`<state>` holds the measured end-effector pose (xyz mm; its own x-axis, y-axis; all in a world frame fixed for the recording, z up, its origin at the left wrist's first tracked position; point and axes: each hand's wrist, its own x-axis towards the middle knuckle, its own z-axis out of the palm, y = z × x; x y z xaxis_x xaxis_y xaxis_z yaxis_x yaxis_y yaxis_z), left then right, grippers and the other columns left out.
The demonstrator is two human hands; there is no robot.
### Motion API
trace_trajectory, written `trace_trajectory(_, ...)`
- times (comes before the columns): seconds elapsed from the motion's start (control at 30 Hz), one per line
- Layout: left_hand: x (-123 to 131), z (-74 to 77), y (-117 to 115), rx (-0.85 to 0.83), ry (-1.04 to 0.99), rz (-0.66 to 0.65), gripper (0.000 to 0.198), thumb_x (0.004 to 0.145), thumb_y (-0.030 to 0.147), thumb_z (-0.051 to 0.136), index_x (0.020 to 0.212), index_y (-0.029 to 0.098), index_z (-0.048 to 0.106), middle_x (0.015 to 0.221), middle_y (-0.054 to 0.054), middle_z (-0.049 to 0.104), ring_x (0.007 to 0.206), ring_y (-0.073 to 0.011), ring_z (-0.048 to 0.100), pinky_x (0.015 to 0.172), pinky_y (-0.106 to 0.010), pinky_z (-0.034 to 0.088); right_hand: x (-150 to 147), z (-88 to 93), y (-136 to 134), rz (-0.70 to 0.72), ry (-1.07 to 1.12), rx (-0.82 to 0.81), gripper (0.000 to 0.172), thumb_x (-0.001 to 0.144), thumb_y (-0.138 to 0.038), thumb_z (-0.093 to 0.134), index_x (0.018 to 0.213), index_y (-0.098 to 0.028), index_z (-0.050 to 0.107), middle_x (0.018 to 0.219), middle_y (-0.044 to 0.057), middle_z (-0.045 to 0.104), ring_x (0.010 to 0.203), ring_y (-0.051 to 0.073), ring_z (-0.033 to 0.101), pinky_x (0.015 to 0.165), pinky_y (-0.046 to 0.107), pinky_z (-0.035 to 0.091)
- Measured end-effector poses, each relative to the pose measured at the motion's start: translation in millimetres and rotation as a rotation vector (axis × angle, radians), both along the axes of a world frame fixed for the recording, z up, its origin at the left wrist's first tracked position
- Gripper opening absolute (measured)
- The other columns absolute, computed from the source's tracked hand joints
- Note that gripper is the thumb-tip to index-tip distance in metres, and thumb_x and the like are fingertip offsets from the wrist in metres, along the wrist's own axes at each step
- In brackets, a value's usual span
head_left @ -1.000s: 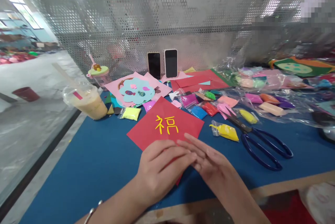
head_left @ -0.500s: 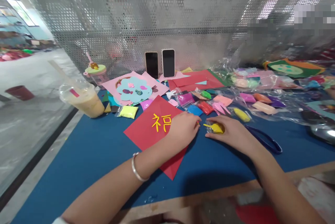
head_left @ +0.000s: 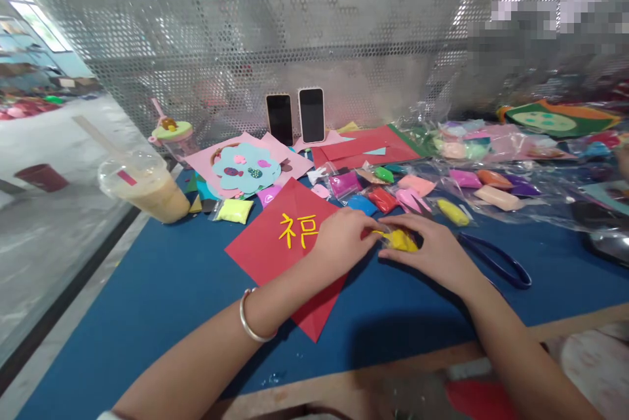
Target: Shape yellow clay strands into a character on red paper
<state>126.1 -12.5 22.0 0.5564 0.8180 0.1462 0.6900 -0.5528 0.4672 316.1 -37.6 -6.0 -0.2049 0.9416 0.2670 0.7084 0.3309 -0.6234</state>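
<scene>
My right hand (head_left: 435,249) holds a small clear packet of yellow modelling clay (head_left: 401,240) between thumb and fingers, just above the blue tabletop. A thin yellow strand sticks out at its left end. My left hand (head_left: 346,236) is closed in a pinch at that strand, its fingertips meeting the packet's mouth. Beneath my left wrist lies a red paper square (head_left: 260,246), turned cornerwise. Yellow clay strokes (head_left: 287,231) form a character on its upper part, and my left hand covers some of the right side.
Several bagged clay colours lie behind my hands, among them a red packet (head_left: 382,200). A drink cup (head_left: 164,200) stands at the left. Two phones (head_left: 312,115) lean against the perforated metal panel (head_left: 373,20). A dark blue strap (head_left: 498,263) lies right of my right hand.
My hands have come together; the left fingertips now meet the yellow strand at the packet, where a gap showed before. The view has shifted slightly.
</scene>
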Motion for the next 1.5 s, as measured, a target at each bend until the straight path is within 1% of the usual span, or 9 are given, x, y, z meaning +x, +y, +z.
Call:
trace_trajectory(0.13,-1.3,8.1,-2.4,0.062,0.024,-0.111,0.021,0.090,0.025,0.056,0.103,0.026,0.073,0.096,-0.002,0.071,0.093,-0.0210,0.060,0.073,-0.029,0.048,-1.9,3.3,-2.5,0.047,0.091,-0.042,0.046,0.069,-0.048,0.075,0.106,-0.022,0.067,0.109,0.008,0.071,0.101,0.029,0.066,0.090,0.042,0.052)
trace_trajectory(0.23,-4.2,13.1,-3.2,0.112,-0.019,-0.105,0.019,0.088,0.022,0.059,0.100,0.026,0.073,0.089,-0.001,0.072,0.086,-0.0197,0.061,0.069,-0.029,0.047,1.8,1.3,-0.6,0.066,0.193,-0.092,0.048,0.068,-0.047,0.076,0.109,-0.023,0.067,0.112,0.008,0.070,0.104,0.029,0.065,0.092,0.043,0.051)
trace_trajectory(0.43,-14.6,35.6,-12.1,0.133,-0.385,0.032,0.006,0.082,0.020,0.067,0.085,0.023,0.071,0.080,0.003,0.073,0.073,-0.0146,0.063,0.065,-0.026,0.047,2.2,-0.8,-0.4,0.081,0.293,-0.132,0.049,0.066,-0.045,0.079,0.110,-0.025,0.068,0.115,0.007,0.070,0.106,0.029,0.064,0.094,0.043,0.051)
trace_trajectory(0.57,-23.9,52.5,-16.7,0.212,-0.572,0.027,0.006,0.083,0.023,0.067,0.087,0.022,0.071,0.091,-0.001,0.073,0.087,-0.0163,0.064,0.072,-0.026,0.050,-1.8,1.7,-3.3,0.115,0.312,-0.141,0.049,0.066,-0.044,0.080,0.110,-0.026,0.068,0.114,0.007,0.070,0.106,0.029,0.065,0.095,0.043,0.051)
trace_trajectory(0.8,-29.7,39.2,-22.7,0.159,-0.111,-0.199,0.012,0.091,0.021,0.056,0.095,0.020,0.067,0.099,-0.002,0.071,0.097,-0.0197,0.060,0.086,-0.033,0.047,-3.9,2.8,-5.2,0.149,0.319,-0.103,0.048,0.068,-0.042,0.079,0.111,-0.024,0.067,0.115,0.010,0.068,0.108,0.030,0.063,0.094,0.046,0.051)
trace_trajectory(1.0,-19.7,30.0,-31.9,0.217,0.114,-0.236,0.020,0.097,0.023,0.043,0.101,0.016,0.061,0.086,-0.006,0.065,0.085,-0.0203,0.057,0.078,-0.032,0.045,-4.5,1.4,-6.6,0.161,0.273,-0.079,0.048,0.068,-0.043,0.078,0.110,-0.023,0.066,0.112,0.010,0.069,0.106,0.031,0.063,0.092,0.046,0.051)
trace_trajectory(1.23,-24.0,40.5,-28.4,0.182,0.089,-0.192,0.023,0.099,0.023,0.035,0.105,0.016,0.057,0.090,-0.007,0.064,0.088,-0.0203,0.058,0.077,-0.032,0.044,-4.7,0.4,-5.9,0.168,0.298,-0.048,0.048,0.067,-0.042,0.079,0.109,-0.024,0.066,0.109,0.009,0.069,0.103,0.029,0.064,0.091,0.043,0.052)
trace_trajectory(1.37,-18.2,37.8,-27.9,0.180,0.134,-0.271,0.017,0.097,0.018,0.040,0.101,0.016,0.056,0.084,-0.006,0.063,0.081,-0.0196,0.058,0.072,-0.031,0.045,-7.6,3.8,-7.6,0.265,0.330,-0.114,0.041,0.067,-0.040,0.079,0.102,-0.022,0.067,0.106,0.008,0.069,0.098,0.027,0.065,0.086,0.038,0.054)
trace_trajectory(1.5,-20.0,41.1,-27.1,0.081,-0.076,-0.202,0.016,0.097,0.020,0.044,0.099,0.016,0.058,0.090,-0.005,0.067,0.084,-0.0183,0.059,0.074,-0.030,0.047,-5.5,4.1,-8.0,0.226,0.272,-0.037,0.042,0.068,-0.041,0.078,0.104,-0.023,0.066,0.107,0.008,0.069,0.099,0.027,0.065,0.087,0.039,0.054)
